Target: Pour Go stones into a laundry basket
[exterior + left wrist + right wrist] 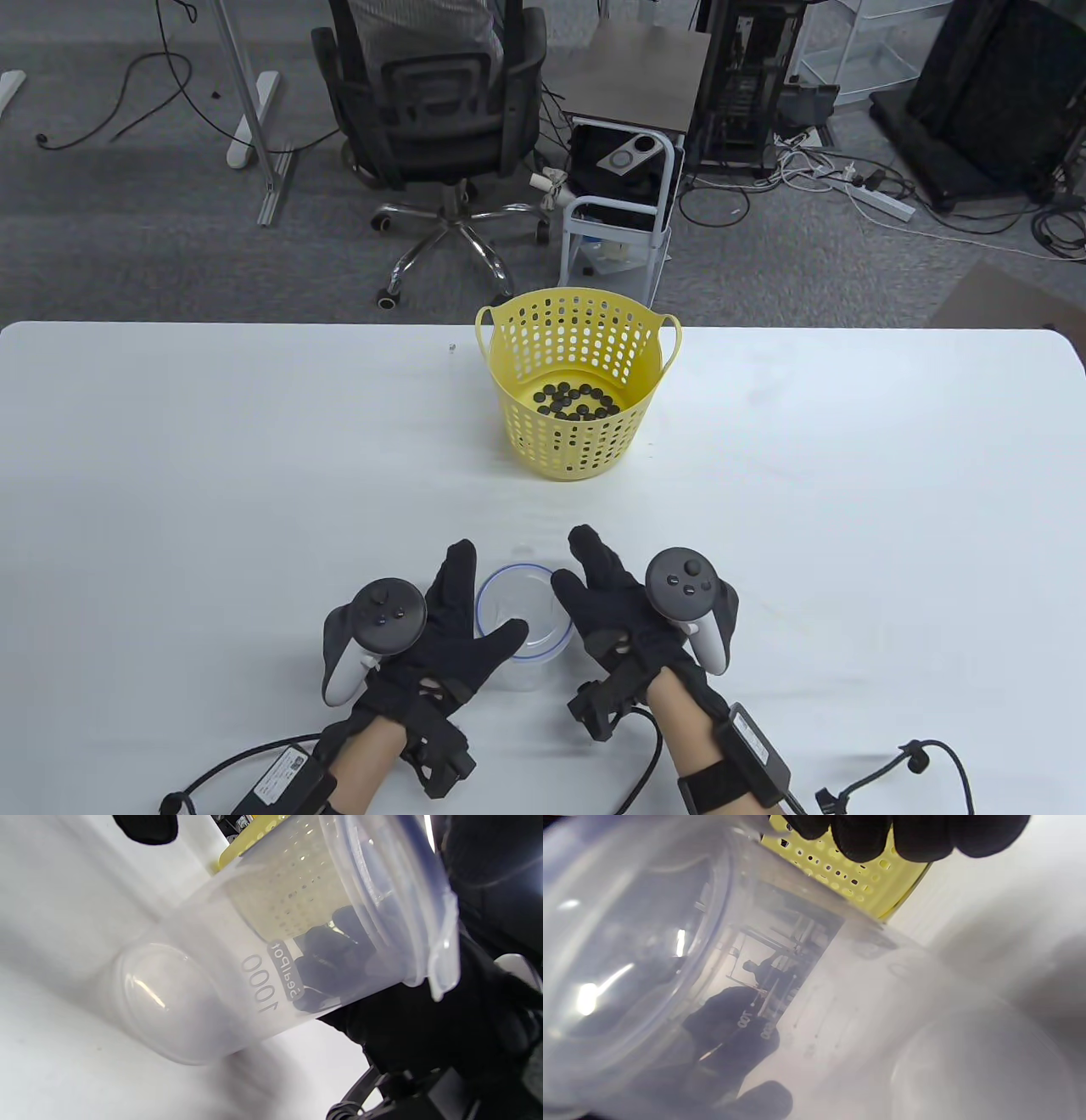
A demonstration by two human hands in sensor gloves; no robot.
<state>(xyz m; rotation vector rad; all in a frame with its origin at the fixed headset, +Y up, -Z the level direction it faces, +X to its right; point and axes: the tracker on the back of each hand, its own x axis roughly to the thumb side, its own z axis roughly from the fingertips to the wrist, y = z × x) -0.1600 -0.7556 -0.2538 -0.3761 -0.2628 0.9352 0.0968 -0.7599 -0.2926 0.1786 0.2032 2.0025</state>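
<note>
A yellow perforated laundry basket stands at the middle of the white table, with several black Go stones on its bottom. A clear plastic container stands upright near the front edge, and I see no stones in it. My left hand lies against its left side, fingers stretched, thumb across the near rim. My right hand is at its right side, fingers stretched. In the left wrist view the container fills the frame with the basket behind. The right wrist view shows my fingertips above the container.
The table's far edge runs just behind the basket. Beyond it, on the floor, are an office chair and a small cart. A tiny speck lies left of the basket. Glove cables trail on the table at the front corners.
</note>
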